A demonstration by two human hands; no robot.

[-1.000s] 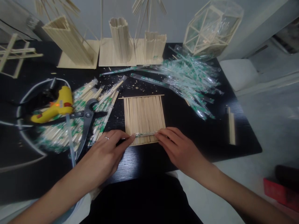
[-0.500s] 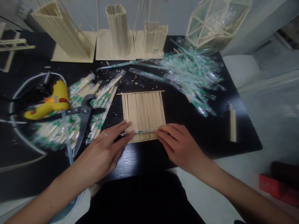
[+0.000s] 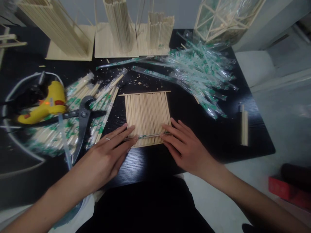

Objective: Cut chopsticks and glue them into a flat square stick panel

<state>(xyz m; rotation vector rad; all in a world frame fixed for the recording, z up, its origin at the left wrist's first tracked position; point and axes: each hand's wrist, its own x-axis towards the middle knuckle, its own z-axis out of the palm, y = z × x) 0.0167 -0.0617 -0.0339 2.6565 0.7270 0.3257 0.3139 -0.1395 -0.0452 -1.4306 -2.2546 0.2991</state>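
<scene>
A flat panel of wooden chopsticks point(image 3: 148, 111) laid side by side rests on the black table, with one thin stick across its far end. A narrow strip in clear and green plastic wrapper point(image 3: 148, 136) lies crosswise near its front edge; whether a chopstick is inside I cannot tell. My left hand point(image 3: 108, 152) has its fingers stretched out over the strip's left end and the panel's left edge. Over the strip's right end, my right hand point(image 3: 186, 147) lies with fingers spread, the tips touching strip and panel.
Left of the panel are a yellow glue gun point(image 3: 54, 97), black-handled cutters point(image 3: 84, 115) and wrapped chopsticks point(image 3: 73, 129). Wrappers point(image 3: 199, 71) are heaped at back right. Chopstick towers point(image 3: 119, 29) stand behind; loose sticks point(image 3: 244, 127) lie near the right edge.
My right hand's fingers have spread and moved forward over the strip, from a closer hold at its end. My left hand stays about in place. The view has shifted slightly.
</scene>
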